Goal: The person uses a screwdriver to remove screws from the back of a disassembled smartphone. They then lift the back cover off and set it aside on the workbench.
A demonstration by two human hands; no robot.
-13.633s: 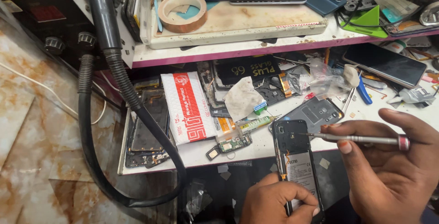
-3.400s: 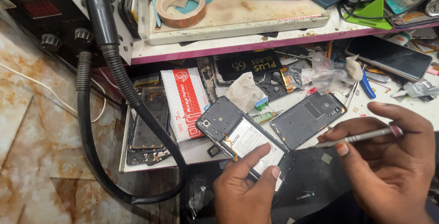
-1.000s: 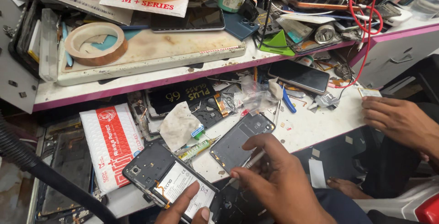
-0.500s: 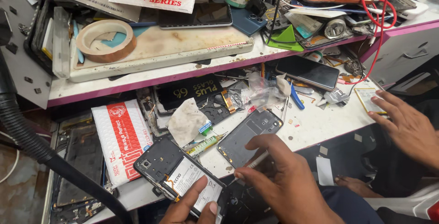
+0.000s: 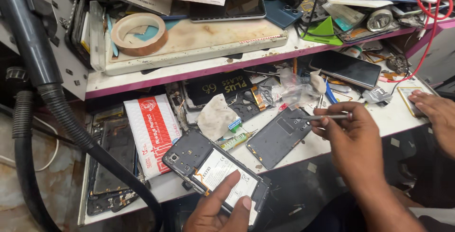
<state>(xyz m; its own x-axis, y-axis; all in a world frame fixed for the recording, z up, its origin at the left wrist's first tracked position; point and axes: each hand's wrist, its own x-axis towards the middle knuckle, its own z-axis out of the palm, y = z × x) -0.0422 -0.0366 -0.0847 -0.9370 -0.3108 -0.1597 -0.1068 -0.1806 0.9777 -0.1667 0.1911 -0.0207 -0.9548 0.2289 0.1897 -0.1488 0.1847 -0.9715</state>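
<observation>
Opened phone (image 5: 208, 168) in left hand (image 5: 219, 211) — screwdriver (image 5: 321, 117) (slim, metal) in right hand (image 5: 353, 139)

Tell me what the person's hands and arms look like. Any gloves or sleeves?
No gloves. The left hand and the right hand are both bare, with short, plain nails on the fingers. No rings or watch show. The right forearm is bare too, with no sleeve in view. The left arm is out of the picture.
</observation>
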